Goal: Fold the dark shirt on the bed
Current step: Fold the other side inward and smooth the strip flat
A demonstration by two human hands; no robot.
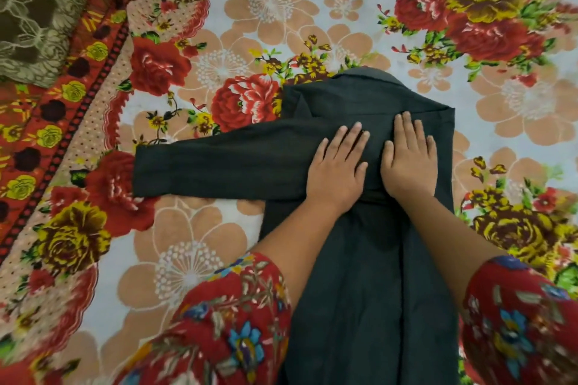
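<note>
We see a dark shirt (359, 259) lying lengthwise on a floral bedspread (281, 9), its body running from the near edge of the bed up toward the middle, collar end farthest from us. One sleeve (212, 166) is laid straight out toward the bed's left side. Our left hand (336, 170) and right hand (408, 156) rest side by side on the shirt's upper part, both flat with fingers spread, palms down on the cloth, gripping nothing. Red flowered sleeves (225, 322) cover our upper arms at the near edge. An olive patterned cloth (34, 3) lies at the bed's far left corner, well apart from the shirt.
</note>
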